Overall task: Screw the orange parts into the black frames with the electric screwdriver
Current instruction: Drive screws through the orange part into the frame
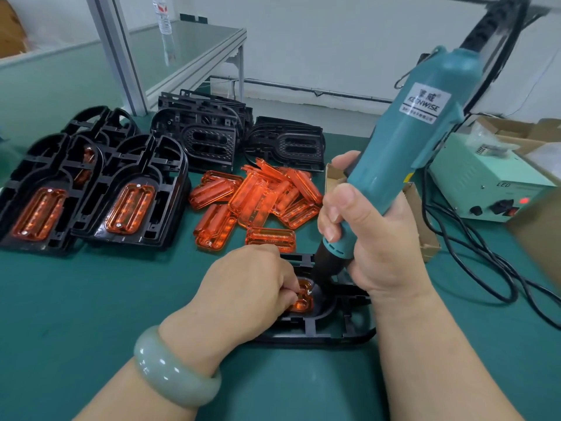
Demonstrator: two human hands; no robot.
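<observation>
Lower middle of the frame: black frame (334, 326) lying flat on the green mat (91, 299), orange part (303, 299) seated in it. Held there by the left hand (246, 284), fingers curled and pinching at the part's edge. Electric screwdriver (409, 141) gripped in the right hand (373, 238), fingers wrapped round the barrel. Tip down on the part, long axis leaning up toward the upper right. Further up, loose orange parts (258, 202) in a heap, finished frames (91, 189) at left, empty frames (206, 132) stacked behind. Power box (485, 183) with a red light at right. White wall behind, glass-topped table (197, 47) upper left.
</observation>
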